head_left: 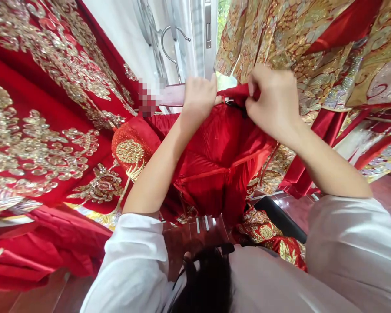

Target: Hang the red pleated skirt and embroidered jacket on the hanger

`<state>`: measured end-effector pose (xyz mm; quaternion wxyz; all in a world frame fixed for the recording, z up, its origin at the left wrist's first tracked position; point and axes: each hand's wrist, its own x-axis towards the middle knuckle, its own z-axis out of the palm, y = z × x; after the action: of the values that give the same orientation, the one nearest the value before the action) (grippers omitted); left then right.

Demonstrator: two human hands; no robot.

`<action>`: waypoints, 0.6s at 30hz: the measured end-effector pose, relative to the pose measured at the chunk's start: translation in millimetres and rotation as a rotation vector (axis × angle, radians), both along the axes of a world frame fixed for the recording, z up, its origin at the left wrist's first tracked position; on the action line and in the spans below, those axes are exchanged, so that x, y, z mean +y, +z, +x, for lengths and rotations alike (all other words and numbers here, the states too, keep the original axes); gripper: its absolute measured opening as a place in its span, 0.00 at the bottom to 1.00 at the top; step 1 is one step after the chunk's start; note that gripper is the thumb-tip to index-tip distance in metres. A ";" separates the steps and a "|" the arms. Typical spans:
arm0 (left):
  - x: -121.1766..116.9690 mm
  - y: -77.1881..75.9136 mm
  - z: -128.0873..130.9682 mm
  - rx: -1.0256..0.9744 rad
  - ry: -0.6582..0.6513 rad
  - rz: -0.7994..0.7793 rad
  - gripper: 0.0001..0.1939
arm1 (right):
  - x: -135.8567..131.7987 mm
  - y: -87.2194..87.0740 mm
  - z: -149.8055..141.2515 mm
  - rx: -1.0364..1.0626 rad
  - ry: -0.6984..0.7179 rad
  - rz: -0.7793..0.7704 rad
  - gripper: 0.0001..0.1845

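Grips the red garment (205, 184) by its upper edge with the right hand (273, 100), with fingers curled into a tight pinch, while holding the left hand (199, 96) closed on a pale hanger (173, 95) with a metal hook (163, 42); cannot tell the placement of the left fingertips. Seems best done by steadying the hanger from the left and guiding the edge level from the right, using light, even tension, sparing the garment's seams and leaving no cloth bunched under the fingers. Shows the garment hanging directly below and between both hands, with the top edge inside the right-hand pinch and just beside the left. Works between beaded red cloth (48, 158) on the left and gold-patterned garments (280, 39) on the right.
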<state>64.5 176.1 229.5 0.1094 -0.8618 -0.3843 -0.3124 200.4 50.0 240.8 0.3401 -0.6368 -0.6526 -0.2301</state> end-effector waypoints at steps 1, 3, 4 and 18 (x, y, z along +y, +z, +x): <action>-3.6 1.8 0.1 0.040 0.034 0.007 0.24 | -7.7 -7.6 -0.5 -0.010 -0.029 -0.060 0.11; -13.2 6.1 0.3 0.127 0.092 0.023 0.21 | -13.6 -18.0 9.0 -0.014 -0.076 -0.136 0.14; -18.2 8.3 0.5 0.173 0.116 0.030 0.22 | -12.1 -20.4 18.1 -0.019 -0.105 -0.159 0.16; -30.3 9.3 6.6 0.276 0.227 0.028 0.28 | 19.8 9.3 57.2 -0.313 -0.294 -0.295 0.17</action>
<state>71.1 145.8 238.7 0.2079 -0.8460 -0.4561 -0.1819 257.6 69.8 250.0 0.1014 -0.7242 -0.6240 -0.2752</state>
